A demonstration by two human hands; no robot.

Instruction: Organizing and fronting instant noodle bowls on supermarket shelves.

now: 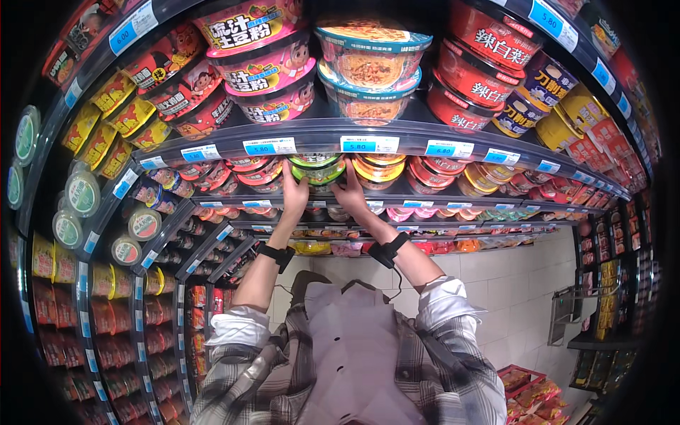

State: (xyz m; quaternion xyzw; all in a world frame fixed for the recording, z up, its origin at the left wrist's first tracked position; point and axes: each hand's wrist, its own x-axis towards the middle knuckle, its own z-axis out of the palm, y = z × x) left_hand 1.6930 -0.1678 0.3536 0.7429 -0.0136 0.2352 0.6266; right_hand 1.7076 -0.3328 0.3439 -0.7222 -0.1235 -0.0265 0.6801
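A stack of green-rimmed instant noodle bowls (319, 173) stands on the second shelf, between my two hands. On the left side of the stack, my left hand (295, 192) presses with its fingers along the bowls and its thumb at the front. My right hand (350, 192) holds the opposite side, thumb likewise forward. The upper shelf's edge partly covers the top bowl. Left of my hands are red-and-pink noodle bowls (260, 175); yellow-rimmed bowls (378, 171) stand close by my right fingers.
Overhanging the hands is the upper shelf's edge (324, 133) with price tags. Above it stand pink bowls (268, 71), teal-rimmed bowls (369, 79) and red bowls (470, 79). Shelving (85, 297) curves down the left. Tiled floor (494, 303) and a red rack (523, 380) lie right.
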